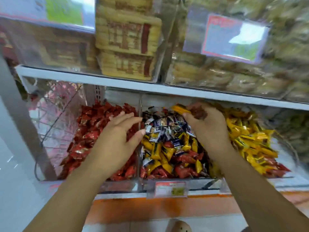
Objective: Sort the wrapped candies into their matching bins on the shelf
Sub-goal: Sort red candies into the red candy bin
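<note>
Three clear bins stand side by side on the lower shelf. The left bin (107, 183) holds red wrapped candies (93, 131). The middle bin (197, 183) holds a mix of dark blue-and-white candies (164, 126), yellow ones and red ones. The right bin (287, 177) holds mostly yellow candies (247, 136) with some red at the front. My left hand (117, 139) hovers open over the divider between the left and middle bins, fingers spread. My right hand (205, 124) is over the middle bin's back right and pinches a yellow wrapped candy (179, 108).
A white shelf board (117, 82) runs just above the bins, carrying clear boxes of tan biscuit packs (127, 42). A price tag (170, 188) hangs on the shelf's front edge. An orange panel (158, 210) lies below. A wire rack (55, 114) stands at the left.
</note>
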Tool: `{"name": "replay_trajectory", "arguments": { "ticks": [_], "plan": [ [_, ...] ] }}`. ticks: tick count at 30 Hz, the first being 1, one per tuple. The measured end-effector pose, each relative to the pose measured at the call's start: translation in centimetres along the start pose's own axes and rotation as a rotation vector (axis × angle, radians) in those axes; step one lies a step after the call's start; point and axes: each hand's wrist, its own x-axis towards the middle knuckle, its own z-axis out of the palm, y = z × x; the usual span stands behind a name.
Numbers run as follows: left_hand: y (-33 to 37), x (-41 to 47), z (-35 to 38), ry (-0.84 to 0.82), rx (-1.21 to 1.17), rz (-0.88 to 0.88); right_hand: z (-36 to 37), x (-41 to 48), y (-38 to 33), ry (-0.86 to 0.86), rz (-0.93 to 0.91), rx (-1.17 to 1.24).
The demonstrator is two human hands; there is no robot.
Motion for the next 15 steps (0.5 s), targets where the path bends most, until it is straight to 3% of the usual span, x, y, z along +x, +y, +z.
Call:
{"name": "replay_trajectory", "arguments": {
  "ticks": [7, 11, 15],
  "plan": [
    [5.7, 1.6, 3.6, -0.084, 0.03, 0.113, -7.2, 0.1, 7.7, 0.418, 0.121, -0.302],
    [6.9, 2.8, 4.7, -0.085, 0.059, 0.133, -7.8, 1.0, 10.8, 0.392, 0.204, -0.36],
    [6.5, 3.3, 4.5, -0.054, 0.061, 0.146, -7.9, 0.7, 11.0, 0.376, 0.155, -0.418]
  ]
}}
